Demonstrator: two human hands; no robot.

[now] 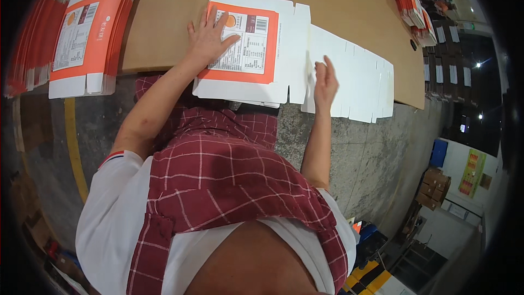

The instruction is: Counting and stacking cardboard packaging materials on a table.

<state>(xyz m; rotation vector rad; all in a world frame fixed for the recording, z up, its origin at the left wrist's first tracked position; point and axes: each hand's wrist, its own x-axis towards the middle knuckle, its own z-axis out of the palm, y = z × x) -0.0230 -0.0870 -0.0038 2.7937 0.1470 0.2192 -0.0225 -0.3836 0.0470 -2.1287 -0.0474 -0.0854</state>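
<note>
My left hand (pixel 209 43) lies flat with spread fingers on a flattened carton (pixel 245 84), which has an orange panel, a printed label and white slotted flaps. More flat board edges show beneath its near side. Just right of the carton, my right hand (pixel 326 86) is raised over white flat carton blanks (pixel 357 71). Its fingers are loosely bent and slightly apart, with nothing visible in them; whether it touches the blanks I cannot tell. The blanks overlap in a slanted spread, partly under the carton's right edge, and reach past the table's near edge.
A brown table (pixel 169 11) carries everything. At the left stands a stack of orange and white flat cartons (pixel 98 43), beside more orange cartons (pixel 35 38) leaning together. Further orange piles (pixel 409 8) sit at the far right, near a small black object (pixel 413 45).
</note>
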